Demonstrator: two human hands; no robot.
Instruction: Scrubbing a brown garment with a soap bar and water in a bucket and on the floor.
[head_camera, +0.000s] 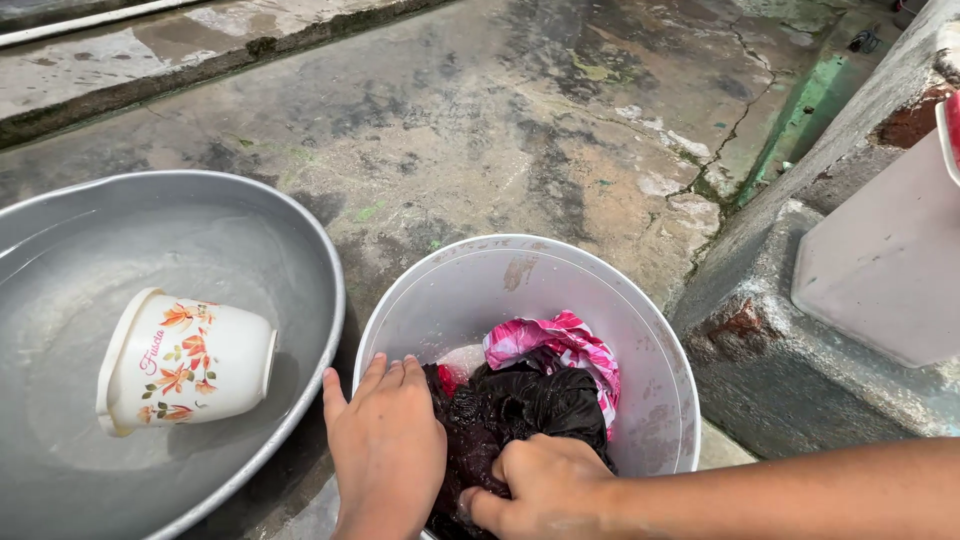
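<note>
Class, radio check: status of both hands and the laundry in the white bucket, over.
Left hand flat on dark wet cloth, right hand gripping it. Pink patterned cloth behind, in white bucket. Nothing blocking; floral cup in grey basin alongside.

Soft, even daylight falls on my work, bright with no hard shadows. The wet cracked concrete floor (520, 130) shines faintly, and the wide grey metal basin (300, 230) shows a pale sheen. Everything looks sharp; lines bow slightly near the edges.
</note>
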